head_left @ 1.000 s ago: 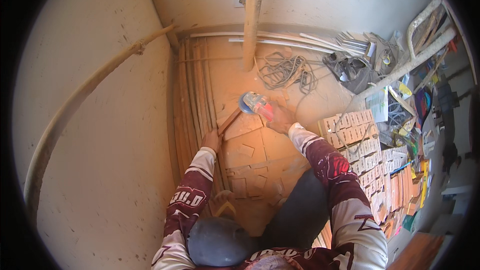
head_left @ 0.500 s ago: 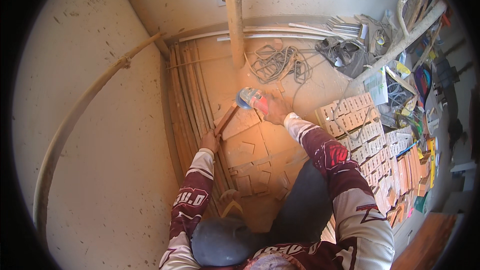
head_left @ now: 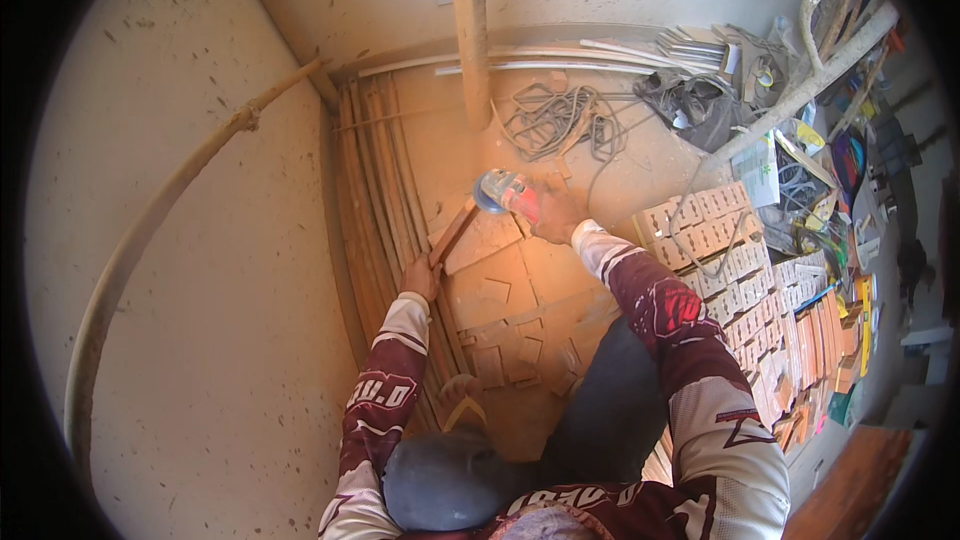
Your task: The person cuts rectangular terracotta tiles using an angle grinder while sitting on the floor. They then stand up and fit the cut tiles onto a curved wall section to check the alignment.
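Observation:
My right hand (head_left: 560, 215) is closed round a red and grey angle grinder (head_left: 517, 196). The grinder's round disc (head_left: 489, 192) meets the far end of a narrow reddish-brown tile strip (head_left: 455, 233). The near end of that strip is gripped by my left hand (head_left: 421, 278), beside long wooden boards (head_left: 385, 175) on the floor. Dust hazes the air around the disc. Exactly how deep the disc touches the strip is hard to make out.
Broken tile pieces (head_left: 520, 350) lie on the dusty floor before my knees. A coiled cable (head_left: 565, 122) is beyond the grinder, near a wooden post (head_left: 468, 40). Stacked clay bricks (head_left: 735, 265) stand at right; a bent pole (head_left: 150, 210) crosses the left wall.
My right hand and the grinder have shifted very slightly, with the disc still at the strip's far end. My left hand keeps its hold.

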A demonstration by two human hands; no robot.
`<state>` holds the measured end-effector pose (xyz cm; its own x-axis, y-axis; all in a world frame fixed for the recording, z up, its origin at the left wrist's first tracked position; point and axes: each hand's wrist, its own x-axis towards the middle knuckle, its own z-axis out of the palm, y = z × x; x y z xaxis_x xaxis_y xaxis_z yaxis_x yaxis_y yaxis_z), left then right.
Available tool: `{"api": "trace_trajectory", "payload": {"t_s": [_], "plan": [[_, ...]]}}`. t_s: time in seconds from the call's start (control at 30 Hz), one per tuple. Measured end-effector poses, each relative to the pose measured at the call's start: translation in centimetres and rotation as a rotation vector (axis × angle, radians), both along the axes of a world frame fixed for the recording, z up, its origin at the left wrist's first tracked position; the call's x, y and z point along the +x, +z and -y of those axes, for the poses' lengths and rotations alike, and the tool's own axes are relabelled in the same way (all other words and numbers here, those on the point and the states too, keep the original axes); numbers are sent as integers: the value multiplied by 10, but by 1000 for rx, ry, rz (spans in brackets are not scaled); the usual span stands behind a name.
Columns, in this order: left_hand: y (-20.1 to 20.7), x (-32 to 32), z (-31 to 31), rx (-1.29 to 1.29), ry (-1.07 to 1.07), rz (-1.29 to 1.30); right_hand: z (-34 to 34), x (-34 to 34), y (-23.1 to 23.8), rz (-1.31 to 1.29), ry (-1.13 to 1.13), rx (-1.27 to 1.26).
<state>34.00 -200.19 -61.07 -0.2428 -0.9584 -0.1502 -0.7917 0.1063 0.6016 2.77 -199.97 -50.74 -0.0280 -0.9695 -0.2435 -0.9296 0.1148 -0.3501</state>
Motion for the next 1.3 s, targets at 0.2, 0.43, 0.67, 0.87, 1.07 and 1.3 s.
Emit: {"api": "trace_trajectory", "payload": {"t_s": [0.2,0.43,0.67,0.87,1.07,1.3], "plan": [[4,-2,-1,19,-9,23,1,-2,5,-27,-69,-12],[0,-3,1,31,-7,-15,2,-3,6,-58,-43,9],[2,2,-3,-5,-13,28,-5,4,32,-102,-98,3],[-5,10,-2,5,-9,31,-4,11,22,-104,-19,46],[0,8,-1,15,-40,43,1,-4,17,-68,-118,24],[-2,17,-5,1,-17,59,-7,17,34,-58,-64,85]]}}
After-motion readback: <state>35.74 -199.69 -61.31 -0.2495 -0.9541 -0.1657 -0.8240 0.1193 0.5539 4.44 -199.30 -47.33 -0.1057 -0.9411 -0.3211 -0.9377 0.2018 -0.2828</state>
